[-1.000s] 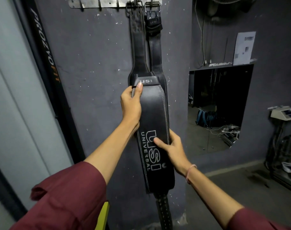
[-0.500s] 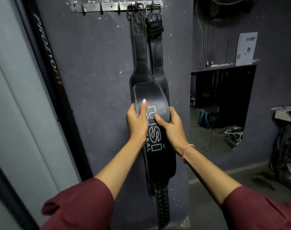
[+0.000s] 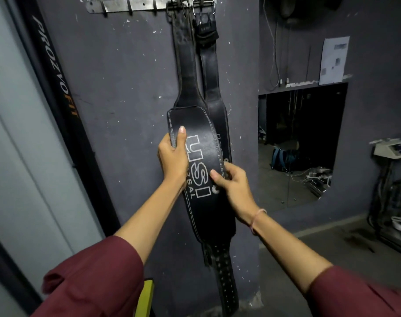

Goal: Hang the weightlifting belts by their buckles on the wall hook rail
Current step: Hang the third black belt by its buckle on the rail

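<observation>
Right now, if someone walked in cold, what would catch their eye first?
The wide black belt with white USI lettering, hanging mid-frame against the grey wall, gripped at its edges by the left hand and right hand. It hangs from the metal hook rail at the top edge, beside a second belt just to its right.

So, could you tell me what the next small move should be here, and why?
Probably let go with both hands: the front belt already hangs by its buckle on the hook rail, next to the second belt, while the left hand and right hand only grip its wide edges.
</observation>
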Demonstrator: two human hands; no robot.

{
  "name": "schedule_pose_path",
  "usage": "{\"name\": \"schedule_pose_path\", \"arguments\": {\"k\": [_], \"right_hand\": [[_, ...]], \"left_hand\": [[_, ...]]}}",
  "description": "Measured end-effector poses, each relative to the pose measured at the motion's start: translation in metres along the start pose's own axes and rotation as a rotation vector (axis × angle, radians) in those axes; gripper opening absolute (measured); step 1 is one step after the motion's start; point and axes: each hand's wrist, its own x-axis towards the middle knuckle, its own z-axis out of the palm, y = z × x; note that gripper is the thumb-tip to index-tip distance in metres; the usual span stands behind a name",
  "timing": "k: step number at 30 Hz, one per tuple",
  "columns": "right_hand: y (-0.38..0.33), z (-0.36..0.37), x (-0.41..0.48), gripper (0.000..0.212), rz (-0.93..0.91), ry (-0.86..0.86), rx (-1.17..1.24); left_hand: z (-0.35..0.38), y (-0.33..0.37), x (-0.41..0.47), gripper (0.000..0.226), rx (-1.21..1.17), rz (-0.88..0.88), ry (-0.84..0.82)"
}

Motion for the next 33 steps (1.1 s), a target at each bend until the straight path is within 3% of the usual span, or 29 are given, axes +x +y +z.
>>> {"name": "schedule_pose_path", "arguments": {"k": [3,7,9,15,19,22,24,27,31,33], "right_hand": [[-0.005,-0.001,-0.002,0.019,-0.017,-0.026,0.026],[0.046,-0.022,-0.051,0.026,0.139,-0.093,-0.063],[0.06,-0.027,-0.062,0.024,0.198,-0.1,-0.114],[-0.016,0.004,-0.009,0.041,0.052,-0.067,-0.008],[-0.063,0.014,0.05,0.062,0.017,0.136,0.083],[-0.073,0.016,0.062,0.05,-0.007,0.158,0.159],[-0.074,0.015,0.056,0.057,0.0,0.159,0.173],[-0.062,0.011,0.049,0.029,-0.05,0.105,0.137],[-0.062,0.008,0.04,0.025,-0.068,0.063,0.148],[-0.064,0.006,0.04,0.023,-0.076,0.09,0.133]], "left_hand": [[0.002,0.003,0.009,0.044,-0.033,-0.025,0.019],[0.003,0.005,0.016,0.059,-0.001,0.005,-0.03],[0.005,0.008,0.011,0.053,0.029,0.035,-0.063],[0.005,0.02,-0.006,0.048,0.172,0.139,-0.13],[0.0,0.023,-0.025,0.044,0.225,0.195,-0.182],[-0.007,0.014,-0.033,0.04,0.212,0.152,-0.215],[-0.007,0.019,-0.028,0.036,0.23,0.138,-0.253],[0.004,0.03,0.001,0.031,0.258,0.044,-0.236],[0.017,0.032,0.031,0.05,0.231,-0.052,-0.243],[0.02,0.034,0.022,0.036,0.26,0.008,-0.216]]}}
